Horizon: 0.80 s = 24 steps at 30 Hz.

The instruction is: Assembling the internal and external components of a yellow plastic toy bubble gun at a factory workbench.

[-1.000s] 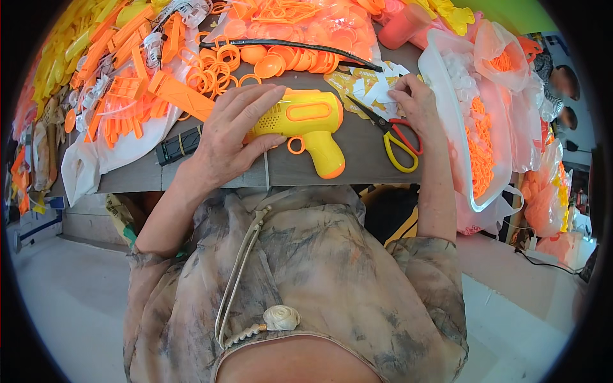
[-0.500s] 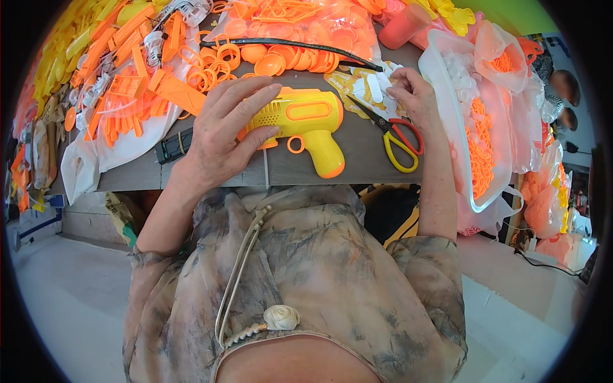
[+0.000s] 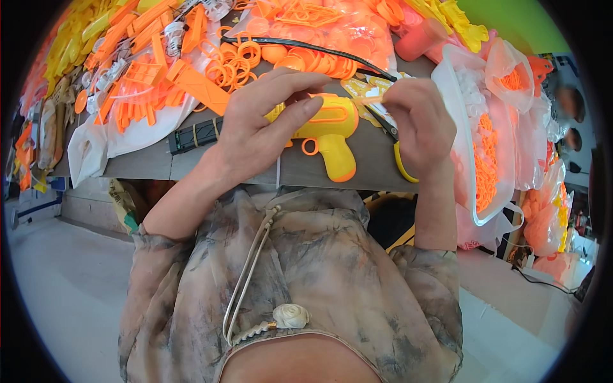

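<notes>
A yellow toy gun (image 3: 336,150) with orange trim lies on the grey table, its handle toward me. My left hand (image 3: 265,118) is over its barrel end, thumb and forefinger stretched apart above the body and partly hiding it. Whether the palm rests on the gun cannot be told. To its right, my right hand (image 3: 421,124) pinches a small pale strip (image 3: 369,100), held out over the gun's rear end. Scissors (image 3: 402,165) with yellow and red handles lie mostly hidden under that hand. Behind it is a yellow-and-white sticker sheet (image 3: 354,88), partly covered.
Orange plastic parts (image 3: 201,86) and rings (image 3: 237,67) pile up at the far left. A black strip (image 3: 313,48) crosses bagged orange pieces. A white bin (image 3: 476,191) with small orange parts stands at the right. A black part (image 3: 195,135) lies left of my left hand.
My right hand has come away from the sticker sheet toward the gun, now with a pale strip in its fingers. My left hand has slid right over the gun. The view has shifted slightly.
</notes>
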Each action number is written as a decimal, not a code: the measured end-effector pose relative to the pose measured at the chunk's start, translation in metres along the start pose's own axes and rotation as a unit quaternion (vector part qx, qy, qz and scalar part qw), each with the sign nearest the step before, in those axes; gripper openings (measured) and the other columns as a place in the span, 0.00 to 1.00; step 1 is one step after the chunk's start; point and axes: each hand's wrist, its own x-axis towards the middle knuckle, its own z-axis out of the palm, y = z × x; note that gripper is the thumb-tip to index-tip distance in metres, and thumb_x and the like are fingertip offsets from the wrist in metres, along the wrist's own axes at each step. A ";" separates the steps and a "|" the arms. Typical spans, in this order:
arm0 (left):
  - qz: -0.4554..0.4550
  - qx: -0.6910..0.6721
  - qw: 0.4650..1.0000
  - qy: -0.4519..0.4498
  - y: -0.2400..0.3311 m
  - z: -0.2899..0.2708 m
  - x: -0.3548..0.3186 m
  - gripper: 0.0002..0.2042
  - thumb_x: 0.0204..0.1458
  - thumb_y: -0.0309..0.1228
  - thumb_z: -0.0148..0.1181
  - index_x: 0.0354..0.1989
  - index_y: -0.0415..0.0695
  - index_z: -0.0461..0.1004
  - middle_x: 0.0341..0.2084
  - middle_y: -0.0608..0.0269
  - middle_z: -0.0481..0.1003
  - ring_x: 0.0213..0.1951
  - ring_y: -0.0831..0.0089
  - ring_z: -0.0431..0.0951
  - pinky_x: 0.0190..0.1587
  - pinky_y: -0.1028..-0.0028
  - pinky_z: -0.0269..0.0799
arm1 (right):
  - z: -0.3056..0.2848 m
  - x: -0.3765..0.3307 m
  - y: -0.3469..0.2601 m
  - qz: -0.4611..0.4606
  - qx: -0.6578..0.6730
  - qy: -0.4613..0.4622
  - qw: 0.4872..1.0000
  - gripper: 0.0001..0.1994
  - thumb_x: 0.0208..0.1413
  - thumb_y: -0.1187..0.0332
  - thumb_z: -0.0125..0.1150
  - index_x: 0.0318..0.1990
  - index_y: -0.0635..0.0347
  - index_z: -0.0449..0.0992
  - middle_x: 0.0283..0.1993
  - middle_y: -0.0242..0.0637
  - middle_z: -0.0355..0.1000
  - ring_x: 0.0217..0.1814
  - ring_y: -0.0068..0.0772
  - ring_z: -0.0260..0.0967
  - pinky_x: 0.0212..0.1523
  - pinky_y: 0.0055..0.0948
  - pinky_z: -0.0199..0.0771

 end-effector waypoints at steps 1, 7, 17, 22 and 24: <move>-0.043 -0.073 0.996 0.004 0.001 0.003 0.001 0.11 0.53 0.29 0.56 0.42 0.37 0.73 0.31 0.58 0.75 0.32 0.75 0.74 0.34 0.77 0.69 | 0.003 0.000 -0.006 -0.121 -0.032 0.033 0.992 0.08 0.45 0.84 0.59 0.33 0.64 0.72 0.33 0.38 0.70 0.31 0.32 0.69 0.30 0.24 0.69; -0.299 -0.370 0.876 -0.078 0.018 -0.004 0.008 0.13 0.57 0.35 0.51 0.35 0.35 0.74 0.24 0.63 0.75 0.20 0.83 0.72 0.22 0.85 0.66 | 0.021 -0.005 -0.019 -0.177 -0.026 0.081 0.981 0.13 0.41 0.84 0.62 0.36 0.63 0.71 0.38 0.42 0.70 0.38 0.38 0.71 0.35 0.29 0.73; -0.303 -0.345 0.886 -0.060 0.014 -0.009 0.006 0.10 0.53 0.32 0.57 0.29 0.36 0.73 0.16 0.65 0.72 0.16 0.83 0.70 0.17 0.85 0.61 | 0.032 -0.009 -0.016 -0.043 0.135 0.119 0.983 0.20 0.43 0.86 0.60 0.46 0.66 0.67 0.49 0.49 0.66 0.45 0.37 0.70 0.41 0.30 0.75; -0.287 -0.326 0.899 -0.047 0.013 -0.009 0.004 0.09 0.52 0.31 0.57 0.28 0.36 0.73 0.16 0.65 0.72 0.15 0.85 0.67 0.16 0.84 0.59 | 0.034 -0.011 -0.017 0.000 0.260 0.066 0.963 0.20 0.44 0.84 0.60 0.48 0.68 0.65 0.52 0.52 0.64 0.47 0.38 0.69 0.43 0.31 0.74; -0.287 -0.328 0.898 -0.063 0.014 -0.009 0.004 0.09 0.52 0.31 0.58 0.28 0.36 0.73 0.16 0.65 0.72 0.15 0.85 0.67 0.16 0.84 0.58 | 0.034 -0.008 -0.017 -0.022 0.208 0.051 0.976 0.19 0.44 0.83 0.61 0.46 0.67 0.67 0.50 0.51 0.66 0.46 0.38 0.70 0.42 0.30 0.73</move>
